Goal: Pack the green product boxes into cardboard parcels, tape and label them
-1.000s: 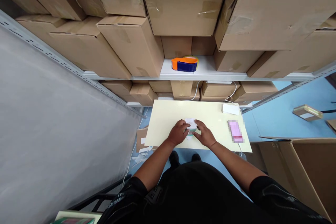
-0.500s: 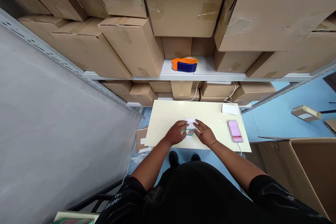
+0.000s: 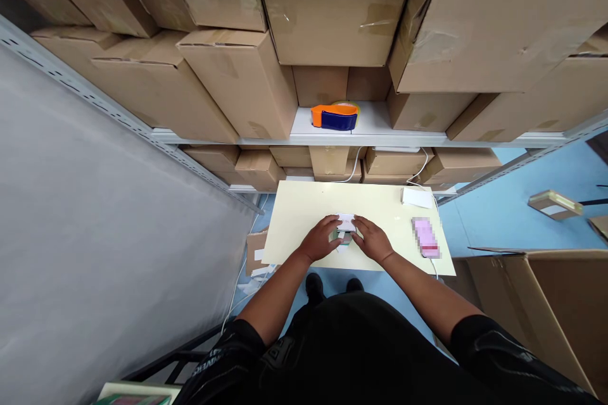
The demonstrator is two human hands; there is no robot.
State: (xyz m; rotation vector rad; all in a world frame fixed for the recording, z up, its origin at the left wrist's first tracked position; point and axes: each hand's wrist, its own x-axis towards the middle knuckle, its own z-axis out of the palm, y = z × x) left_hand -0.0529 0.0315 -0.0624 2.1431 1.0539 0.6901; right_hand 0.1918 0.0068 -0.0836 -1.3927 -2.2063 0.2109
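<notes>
Over the pale yellow table [image 3: 294,221], a small white box [image 3: 346,223] is held between both my hands. My left hand [image 3: 322,239] grips its left side, fingers curved along the edge. On its right side my right hand [image 3: 373,240] does the same, thumb toward me. A green and pinkish flat piece [image 3: 345,238] shows just below the box between my thumbs, with a white flap at its near side. Whether that piece belongs to the box I cannot tell.
A pink pixelated phone-like item [image 3: 425,237] and a white box [image 3: 417,197] with a cable lie on the table's right. An orange and blue tape dispenser [image 3: 335,118] rests on the shelf among cardboard boxes [image 3: 332,6]. An open carton [image 3: 527,291] stands at right.
The small white box has tilted slightly between my hands, and a white flap now shows near my left thumb. My hands have barely shifted.
</notes>
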